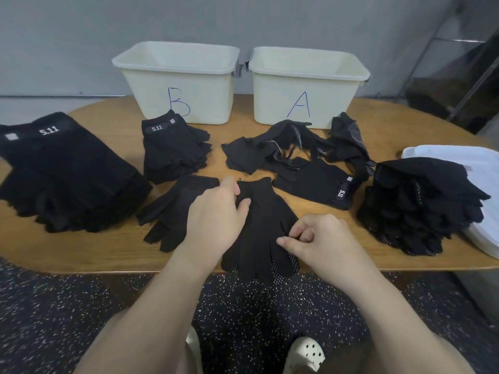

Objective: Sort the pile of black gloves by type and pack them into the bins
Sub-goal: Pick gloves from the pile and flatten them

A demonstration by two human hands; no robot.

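Note:
A black dotted glove (260, 233) lies at the table's front edge, fingers hanging over it. My left hand (216, 220) pinches its cuff; my right hand (321, 238) pinches its thumb side. A plain black glove (167, 217) lies just left of it. An unsorted heap of gloves (291, 149) sits in front of bin A (307, 87). Bin B (178, 82) stands to its left. A small stack of 5.11 gloves (172, 152) sits before bin B, a large 5.11 stack (62, 171) lies far left, and a dotted-glove stack (421, 206) lies on the right.
The oval wooden table (108, 247) ends just under my hands. White lids (469, 163) lie at the right edge beneath the dotted stack. A grey wall rises behind the bins. Speckled dark floor and my shoes show below.

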